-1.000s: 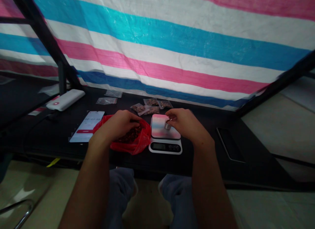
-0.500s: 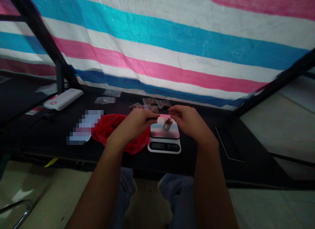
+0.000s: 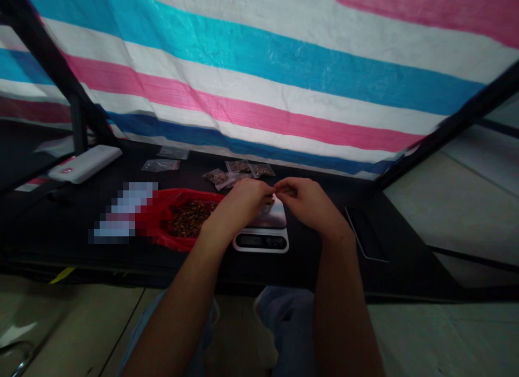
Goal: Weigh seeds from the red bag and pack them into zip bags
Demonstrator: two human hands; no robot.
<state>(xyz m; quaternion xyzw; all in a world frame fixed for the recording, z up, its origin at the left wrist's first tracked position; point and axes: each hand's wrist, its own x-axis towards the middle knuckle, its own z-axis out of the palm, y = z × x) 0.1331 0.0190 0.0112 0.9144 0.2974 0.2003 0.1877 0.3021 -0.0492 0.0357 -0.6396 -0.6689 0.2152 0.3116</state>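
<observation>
Striped sheeting (image 3: pixel 243 90) hung beyond left grip (image 3: pixel 250 197) and right grip (image 3: pixel 305 199), both bunched, whether pinching anything unclear; one careless knock could tip the cup (image 3: pixel 267 207) beneath, upsetting the scale (image 3: pixel 261 241).

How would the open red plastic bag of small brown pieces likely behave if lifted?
The red plastic bag looks thin and creased, so it would probably be floppy. The small brown pieces lie loose in its wide-open mouth, so some might spill if it tips.

Both hands (image 3: pixel 255 196) (image 3: pixel 302 197) above a scale (image 3: pixel 268 223)
</observation>
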